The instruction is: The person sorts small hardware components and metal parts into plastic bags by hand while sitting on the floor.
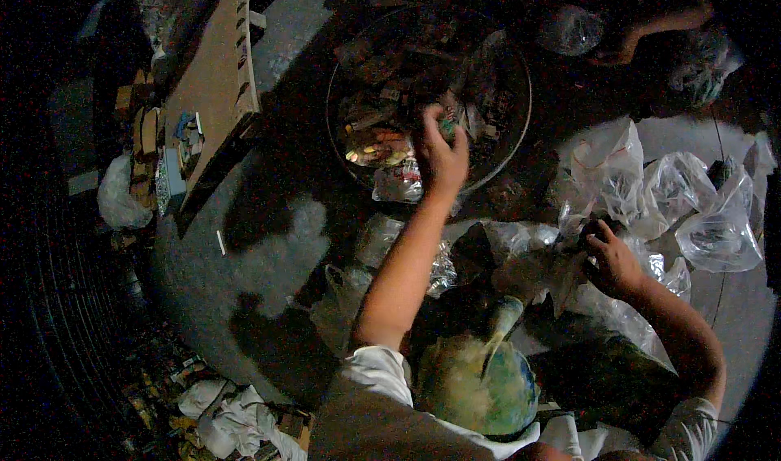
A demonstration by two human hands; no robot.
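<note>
My left hand [443, 152] reaches over a wide round tub [530, 103] full of mixed small items. Its fingers are curled around a small greenish object [447, 125], too dim to name. Below the hand, a shiny clear packet [397, 183] lies at the tub's near side. On the right, my right hand [617, 259] has its fingers bent on a small dark object [598, 227], whose kind I cannot make out. Around that hand sit several clear plastic bags [618, 164], some standing open.
A tilted wooden board [215, 87] stands at the left beside small boxes [146, 132]. A green-yellow rounded object [476, 384] is close to my body. White crumpled cloth [224, 416] lies at lower left. Another person's arm [663, 26] shows at upper right, near more plastic bags [704, 67].
</note>
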